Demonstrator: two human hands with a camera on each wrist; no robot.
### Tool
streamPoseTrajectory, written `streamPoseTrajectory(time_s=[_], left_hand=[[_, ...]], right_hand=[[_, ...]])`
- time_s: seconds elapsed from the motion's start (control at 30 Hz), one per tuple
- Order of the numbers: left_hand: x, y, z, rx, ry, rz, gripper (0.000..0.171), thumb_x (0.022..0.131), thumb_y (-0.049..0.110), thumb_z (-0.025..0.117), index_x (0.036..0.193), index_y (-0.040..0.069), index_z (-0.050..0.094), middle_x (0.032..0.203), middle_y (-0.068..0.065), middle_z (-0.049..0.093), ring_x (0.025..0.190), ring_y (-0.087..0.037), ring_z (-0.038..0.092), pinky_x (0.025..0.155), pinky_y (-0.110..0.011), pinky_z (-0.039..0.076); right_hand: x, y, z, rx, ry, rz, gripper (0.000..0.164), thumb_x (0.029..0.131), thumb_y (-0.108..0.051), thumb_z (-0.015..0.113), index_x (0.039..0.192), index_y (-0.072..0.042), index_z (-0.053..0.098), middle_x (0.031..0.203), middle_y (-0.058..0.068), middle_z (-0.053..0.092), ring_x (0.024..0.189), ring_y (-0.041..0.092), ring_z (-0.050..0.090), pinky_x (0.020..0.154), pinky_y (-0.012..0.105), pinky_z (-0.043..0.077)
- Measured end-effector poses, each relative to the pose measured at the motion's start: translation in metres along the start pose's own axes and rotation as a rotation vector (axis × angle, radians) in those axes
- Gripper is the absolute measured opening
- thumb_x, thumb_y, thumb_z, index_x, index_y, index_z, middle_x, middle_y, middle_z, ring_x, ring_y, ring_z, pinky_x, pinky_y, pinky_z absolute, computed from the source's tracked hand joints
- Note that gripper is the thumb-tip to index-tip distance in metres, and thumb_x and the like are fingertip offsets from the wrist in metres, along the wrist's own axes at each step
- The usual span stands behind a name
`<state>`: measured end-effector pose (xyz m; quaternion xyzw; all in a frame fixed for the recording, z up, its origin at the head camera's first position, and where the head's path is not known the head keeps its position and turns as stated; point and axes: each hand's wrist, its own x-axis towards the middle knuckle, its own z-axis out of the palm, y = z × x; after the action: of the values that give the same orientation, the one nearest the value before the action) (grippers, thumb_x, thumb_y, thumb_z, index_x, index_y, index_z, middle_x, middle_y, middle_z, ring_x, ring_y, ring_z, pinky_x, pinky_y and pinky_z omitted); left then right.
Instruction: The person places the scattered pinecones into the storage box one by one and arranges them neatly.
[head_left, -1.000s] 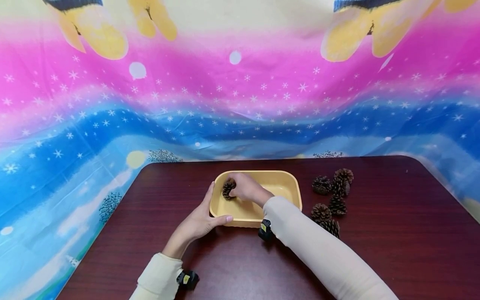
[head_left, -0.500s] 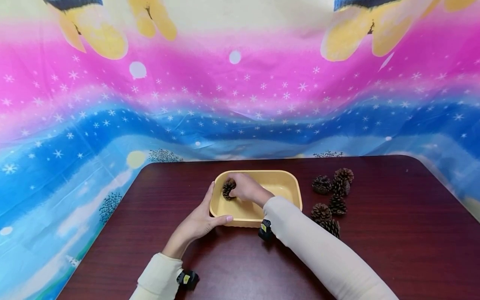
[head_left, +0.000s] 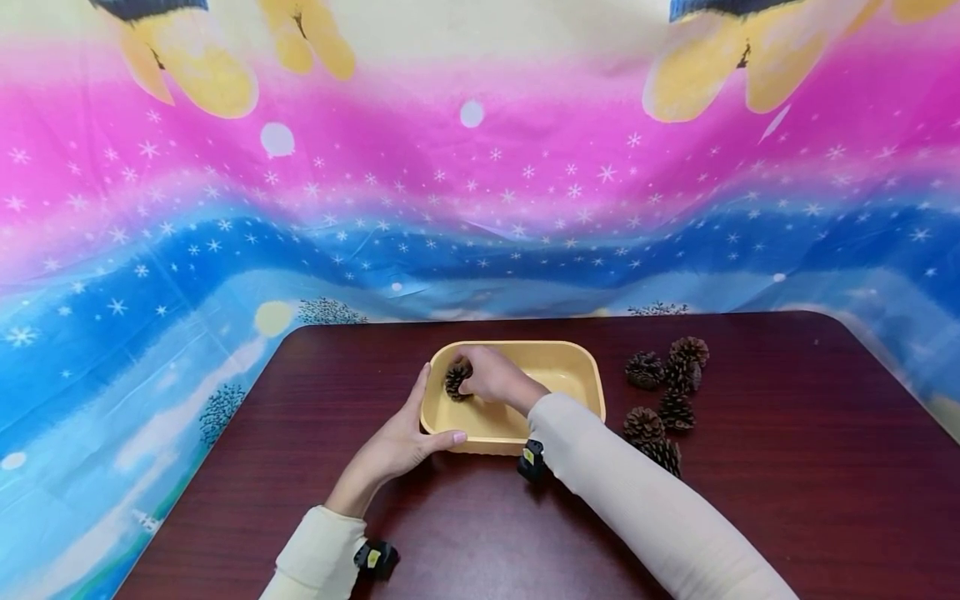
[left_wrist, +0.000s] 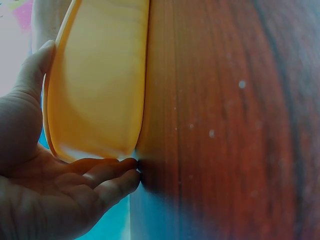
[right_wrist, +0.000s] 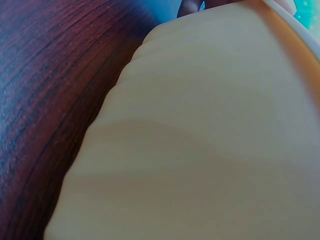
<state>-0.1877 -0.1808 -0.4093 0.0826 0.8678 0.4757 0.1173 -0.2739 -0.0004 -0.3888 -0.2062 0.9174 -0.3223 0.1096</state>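
Note:
A pale yellow plastic tub [head_left: 555, 385] stands on the dark red-brown table in the head view. My left hand [head_left: 397, 437] grips its near left corner, thumb over the front rim and fingers along the left side. The left wrist view shows that hand [left_wrist: 65, 180] against the tub's wall [left_wrist: 100, 80]. Inside the tub, my right hand [head_left: 491, 375] reaches over the front rim and holds a brown pine cone [head_left: 457, 381] at the left end. The right wrist view is mostly filled by the tub's outer wall [right_wrist: 200, 110].
Several pine cones [head_left: 677, 410] lie in a loose group right of the tub, the nearest partly behind the right sleeve [head_left: 637, 492]. Bare table [head_left: 810, 467] extends to the right. A printed cloth [head_left: 480, 200] hangs along the table's back edge.

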Motion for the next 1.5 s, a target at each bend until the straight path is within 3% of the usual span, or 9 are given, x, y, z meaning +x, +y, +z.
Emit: streamPoseTrajectory(time_s=[0.83, 1.5], left_hand=[[0.001, 0.000, 0.002, 0.013, 0.014, -0.006, 0.123, 0.089, 0.034, 0.085, 0.170, 0.021, -0.007, 0.173, -0.018, 0.023, 0.135, -0.028, 0.055, 0.118, -0.050, 0.036], [-0.001, 0.000, 0.002, 0.023, 0.022, -0.024, 0.122, 0.089, 0.035, 0.085, 0.170, 0.022, -0.005, 0.174, -0.018, 0.020, 0.144, -0.033, 0.048, 0.121, -0.055, 0.034]], right_hand=[[-0.011, 0.004, -0.011, 0.010, 0.012, 0.021, 0.049, 0.091, -0.009, 0.078, 0.138, -0.009, 0.063, 0.136, 0.018, 0.066, 0.122, 0.034, 0.063, 0.102, 0.048, 0.053], [-0.031, 0.003, -0.021, 0.008, 0.013, -0.018, 0.054, 0.093, -0.011, 0.077, 0.143, -0.004, 0.059, 0.140, 0.020, 0.065, 0.128, 0.036, 0.062, 0.106, 0.050, 0.051]])
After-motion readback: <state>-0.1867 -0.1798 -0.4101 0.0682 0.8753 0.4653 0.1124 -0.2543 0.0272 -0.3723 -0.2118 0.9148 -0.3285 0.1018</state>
